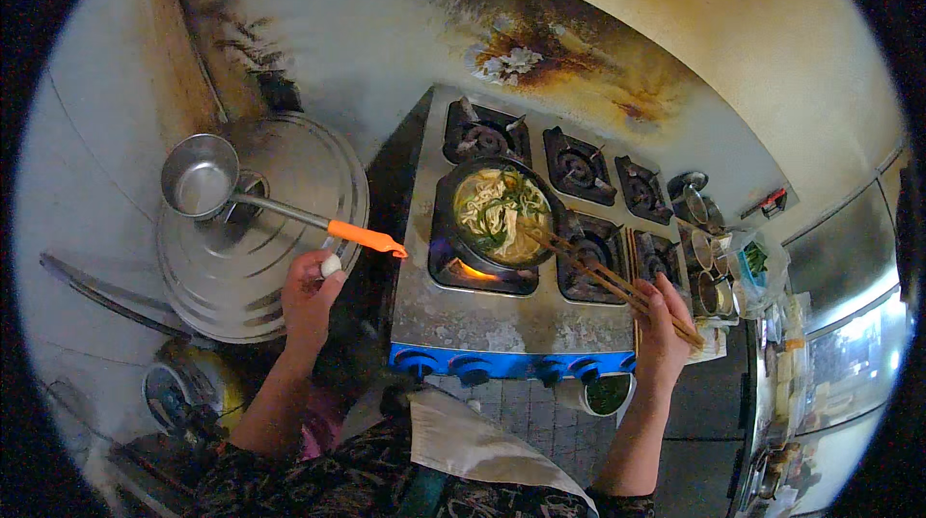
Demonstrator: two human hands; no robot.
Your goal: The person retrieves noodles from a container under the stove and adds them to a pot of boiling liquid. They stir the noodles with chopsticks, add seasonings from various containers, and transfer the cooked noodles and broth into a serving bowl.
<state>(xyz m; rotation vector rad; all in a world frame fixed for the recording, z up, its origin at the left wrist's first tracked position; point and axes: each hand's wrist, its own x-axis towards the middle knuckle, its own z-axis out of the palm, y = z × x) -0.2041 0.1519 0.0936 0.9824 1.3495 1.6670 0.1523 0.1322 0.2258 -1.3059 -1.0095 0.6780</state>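
My left hand (pixel 310 301) is closed around a small white egg (pixel 331 265), beside the rim of a large round metal lid. In my right hand (pixel 662 333) is a pair of long wooden chopsticks (pixel 608 277). Their tips reach into a dark pot (pixel 447 214) on the front left burner. Noodles and green leaves (pixel 503 214) in pale broth fill the pot. An orange flame (pixel 475 272) shows under its near side. A metal ladle (pixel 200 177) with an orange handle end rests across the lid (pixel 333 166), its handle end close to my left hand.
Several other burners (pixel 579 166) with black grates cover the steel stove; blue knobs (pixel 473 368) line its front. Metal containers (pixel 716 294) and a plastic bag of greens (pixel 757 258) stand at the right. Below the stove's front is a white tub (pixel 610 393) of greens. The wall behind is scorched.
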